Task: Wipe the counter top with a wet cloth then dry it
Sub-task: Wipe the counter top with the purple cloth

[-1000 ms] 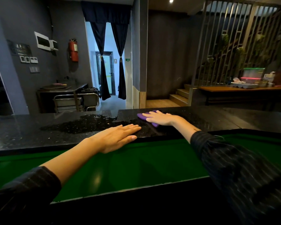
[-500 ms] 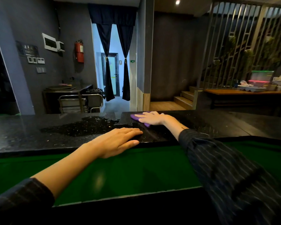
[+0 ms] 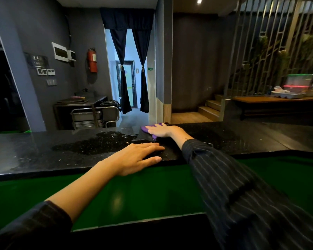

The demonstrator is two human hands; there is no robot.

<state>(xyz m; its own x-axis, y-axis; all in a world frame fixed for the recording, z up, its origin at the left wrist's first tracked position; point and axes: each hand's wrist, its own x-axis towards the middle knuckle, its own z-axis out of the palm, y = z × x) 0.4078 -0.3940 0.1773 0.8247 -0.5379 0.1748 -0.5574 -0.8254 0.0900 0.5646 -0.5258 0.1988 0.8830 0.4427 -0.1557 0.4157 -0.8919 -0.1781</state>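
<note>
Dim bar or restaurant room, black speckled stone counter top point(image 3: 34, 156) across the frame, with a green ledge point(image 3: 152, 192) between it and the person. Nearest: two striped dark sleeves, one per arm. Left hand point(image 3: 134, 157) lies flat on the counter's near edge, fingers together and extended, thumb over the lip, holding nothing; looks like bracing. Just past its fingertips and out to its left sits one water puddle point(image 3: 98, 143), shiny and irregular, not yet wiped. Beyond the left hand and slightly to its right, the right hand point(image 3: 161, 130) is pressed flat, fingers spread, on one purple cloth point(image 3: 146, 128) at the counter's far edge; cloth shows only at the fingertips and under the palm. Puddle's right end is just beside the cloth.

Judged step: wet wipe under way, drying not begun. No second cloth visible.

Risks, as judgement: cloth sits at the far edge, so a push outward could send cloth or water off the back. A sweep left through the puddle may spread water over the near lip onto the green ledge, or wet the left hand. Wet stone could let the bracing palm slip.

Far behind: one red fire extinguisher point(image 3: 92, 60) on the wall, one curtained doorway point(image 3: 132, 69), stairs to the right.
</note>
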